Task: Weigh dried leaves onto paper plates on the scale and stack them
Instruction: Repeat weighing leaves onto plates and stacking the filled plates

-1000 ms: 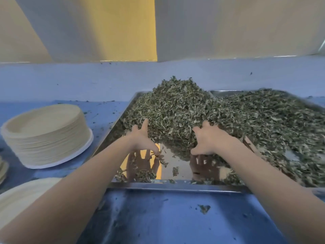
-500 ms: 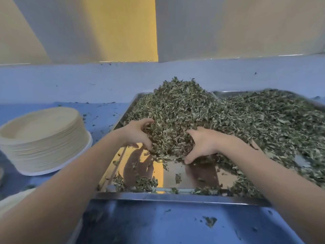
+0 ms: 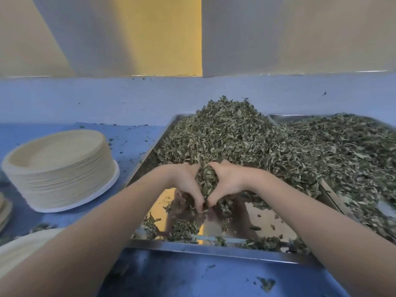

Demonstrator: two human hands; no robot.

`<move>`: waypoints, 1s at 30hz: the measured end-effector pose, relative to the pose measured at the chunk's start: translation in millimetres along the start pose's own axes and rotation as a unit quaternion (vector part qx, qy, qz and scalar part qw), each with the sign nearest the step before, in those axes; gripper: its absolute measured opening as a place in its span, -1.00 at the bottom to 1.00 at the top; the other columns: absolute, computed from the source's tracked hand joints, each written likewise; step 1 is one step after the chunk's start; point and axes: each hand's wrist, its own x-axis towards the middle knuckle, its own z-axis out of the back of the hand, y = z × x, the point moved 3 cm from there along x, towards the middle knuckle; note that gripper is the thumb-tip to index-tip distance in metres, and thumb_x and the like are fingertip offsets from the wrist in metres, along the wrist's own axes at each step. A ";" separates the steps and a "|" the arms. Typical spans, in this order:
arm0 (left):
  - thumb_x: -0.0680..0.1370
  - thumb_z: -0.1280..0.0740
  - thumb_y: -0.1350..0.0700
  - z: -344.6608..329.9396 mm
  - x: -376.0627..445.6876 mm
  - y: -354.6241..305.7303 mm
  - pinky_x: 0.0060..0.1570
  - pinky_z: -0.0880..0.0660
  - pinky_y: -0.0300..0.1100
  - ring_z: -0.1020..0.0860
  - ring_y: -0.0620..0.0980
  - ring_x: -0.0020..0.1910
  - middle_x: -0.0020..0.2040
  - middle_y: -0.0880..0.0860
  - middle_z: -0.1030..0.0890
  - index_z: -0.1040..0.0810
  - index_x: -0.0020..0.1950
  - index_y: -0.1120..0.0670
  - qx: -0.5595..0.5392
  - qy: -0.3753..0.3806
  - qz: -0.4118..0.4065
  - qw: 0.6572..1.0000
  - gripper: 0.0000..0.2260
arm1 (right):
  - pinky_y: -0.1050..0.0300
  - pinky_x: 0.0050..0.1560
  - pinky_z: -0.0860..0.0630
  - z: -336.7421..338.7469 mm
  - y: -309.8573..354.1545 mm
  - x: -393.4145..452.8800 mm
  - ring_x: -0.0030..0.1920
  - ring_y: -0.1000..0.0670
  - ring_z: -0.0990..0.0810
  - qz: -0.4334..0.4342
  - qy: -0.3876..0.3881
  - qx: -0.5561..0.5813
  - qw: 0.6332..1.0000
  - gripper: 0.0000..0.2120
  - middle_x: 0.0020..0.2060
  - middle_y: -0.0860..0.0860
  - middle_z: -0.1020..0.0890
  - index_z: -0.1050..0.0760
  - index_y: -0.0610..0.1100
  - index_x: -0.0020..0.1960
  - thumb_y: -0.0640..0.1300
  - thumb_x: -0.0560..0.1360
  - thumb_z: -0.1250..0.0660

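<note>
Both hands work together over the near part of a steel tray (image 3: pixel 214 248). The left hand (image 3: pixel 184 183) and right hand (image 3: pixel 229 181) are cupped toward each other, heels apart and fingertips meeting low, with a clump of leaves (image 3: pixel 206 181) squeezed between them. The fingers (image 3: pixel 198 202) of both hands curl inward around that clump; bits hang below them, just over the bare, mirror-like tray floor. Whether the fingertips touch the tray floor is hard to say, the view there being blurred.

The main heap of dried leaves (image 3: pixel 235 136) fills the far and right parts of the tray, peaking toward the far edge of the tabletop (image 3: pixel 192 279) and sloping down to the hands. A second tray (image 3: pixel 276 116) shows as a rim at the far right, also covered with leaves. Loose scraps lie along the tray's near rim and on the blue tabletop at the near right.

A tall stack of paper plates (image 3: pixel 60 168) stands on the left side of the tabletop, well apart from the tray, on a white base. Another plate (image 3: pixel 25 245) shows at the near left edge, partly hidden by the left forearm. More plate edges (image 3: pixel 4 211) peek in at the far left border. A pale blue wall band runs behind the tabletop's far edge.
</note>
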 end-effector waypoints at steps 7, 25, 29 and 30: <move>0.38 -0.45 0.34 5.4 -13.5 2.3 -0.38 -0.53 -0.30 -0.51 -0.03 -0.08 0.42 0.14 -0.29 0.02 0.55 0.10 -0.101 -0.114 0.006 0.988 -0.11 | 0.22 -0.26 -0.53 9.9 21.3 -4.9 -0.11 0.05 -0.49 0.041 -0.076 0.089 0.992 -0.15 0.07 -0.03 -0.44 -0.18 -0.12 0.43 -0.09 0.27 -0.53; 0.39 -0.40 0.37 14.9 -105.0 19.2 -0.19 -0.49 -0.19 -0.49 0.00 -0.18 -0.07 0.09 -0.52 -0.41 0.34 0.17 -0.202 -0.260 -0.033 0.944 -0.47 | 0.33 -0.51 -0.42 22.7 95.3 -53.0 -0.46 0.18 -0.48 0.094 -0.165 0.154 0.970 -0.33 -0.18 0.17 -0.45 -0.34 -0.02 0.40 -0.21 0.35 -0.48; 0.38 -0.37 0.40 39.6 -152.2 33.3 -0.21 -0.58 -0.13 -0.56 0.08 -0.25 -0.18 0.17 -0.56 -0.52 0.14 0.24 -0.202 -0.291 -0.033 0.935 -0.65 | 0.31 -0.38 -0.43 38.5 140.0 -63.7 -0.21 0.10 -0.57 0.146 -0.183 0.168 0.958 -0.33 0.08 0.01 -0.49 -0.33 -0.04 0.42 -0.20 0.35 -0.47; 0.37 -0.37 0.42 45.2 -167.4 39.8 -0.16 -0.58 -0.06 -0.56 0.12 -0.26 -0.18 0.21 -0.57 -0.53 0.11 0.27 -0.200 -0.301 -0.026 0.932 -0.68 | 0.32 -0.37 -0.43 40.1 154.3 -65.8 -0.15 0.08 -0.57 0.161 -0.180 0.182 0.953 -0.35 0.12 -0.01 -0.47 -0.35 -0.03 0.40 -0.20 0.36 -0.47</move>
